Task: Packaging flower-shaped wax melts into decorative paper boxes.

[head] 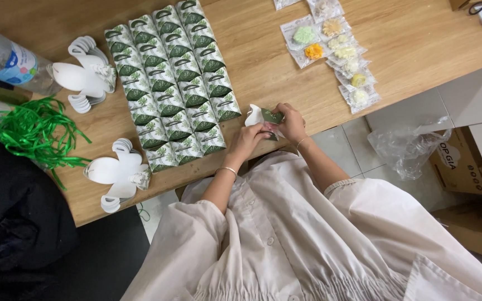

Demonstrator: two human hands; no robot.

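Head view looks down on a wooden surface (285, 89). Both hands meet at its near edge, just right of a block of folded green-and-white boxes (174, 83) set in 3 rows. Left hand (250, 139) and right hand (291, 122) each close their grip on 1 half-folded box (264, 117), held just above the edge. Left of the block lie 2 stacks of flat white blanks (87, 75), a green ribbon tangle (32, 134) and a plastic bottle (6, 61). Right of the block sit small clear packets (336, 47) holding pale, green and orange pieces.
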